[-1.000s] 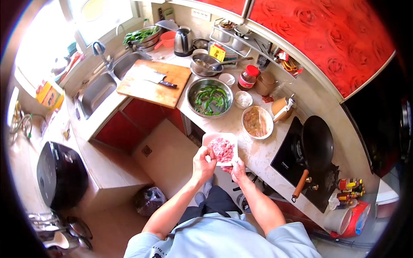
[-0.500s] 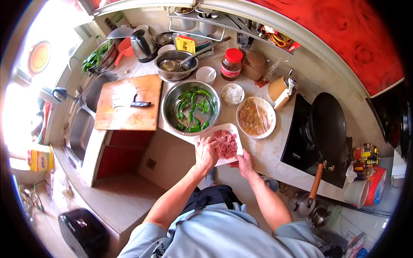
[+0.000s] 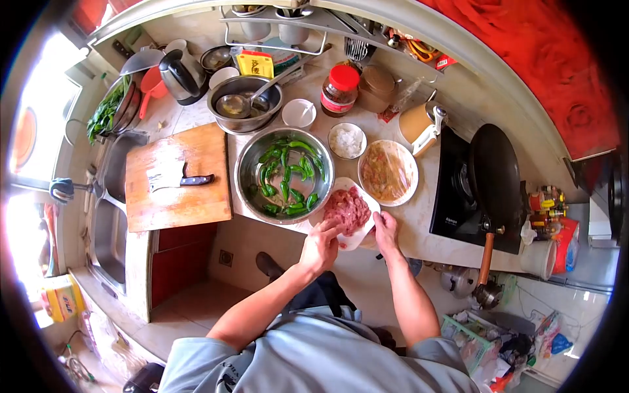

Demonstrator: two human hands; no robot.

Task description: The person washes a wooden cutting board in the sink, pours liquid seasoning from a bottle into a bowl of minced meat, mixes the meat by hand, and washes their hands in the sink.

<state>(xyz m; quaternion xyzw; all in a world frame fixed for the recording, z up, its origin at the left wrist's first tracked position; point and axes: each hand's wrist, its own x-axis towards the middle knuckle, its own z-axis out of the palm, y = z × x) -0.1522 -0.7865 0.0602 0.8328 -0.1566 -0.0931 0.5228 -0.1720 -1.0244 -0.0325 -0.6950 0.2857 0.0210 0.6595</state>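
A white tray [image 3: 348, 243] holding raw minced meat [image 3: 347, 209] is at the counter's front edge. My right hand [image 3: 386, 232] grips the tray's right side. My left hand [image 3: 320, 245] is at the tray's lower left, its curled fingers at the edge of the meat; whether they pinch anything is hidden. Just behind and left of the tray stands a steel bowl [image 3: 242, 190] with green peppers [image 3: 284, 187] in it. A bowl of food under plastic film [image 3: 388, 173] is right behind the tray. Behind that sits a small bowl of white pieces [image 3: 347, 141].
A cutting board [image 3: 209, 208] with a cleaver [image 3: 198, 180] lies on the left, beside the sink [image 3: 108, 242]. A steel bowl with a ladle [image 3: 244, 105], a red-lidded jar [image 3: 339, 90] and a kettle [image 3: 181, 75] stand behind. The wok [image 3: 493, 177] is on the stove at right.
The view has shifted toward the counter. Both hands and the tray have moved forward, from over the floor gap to the counter's edge beside the pepper bowl.
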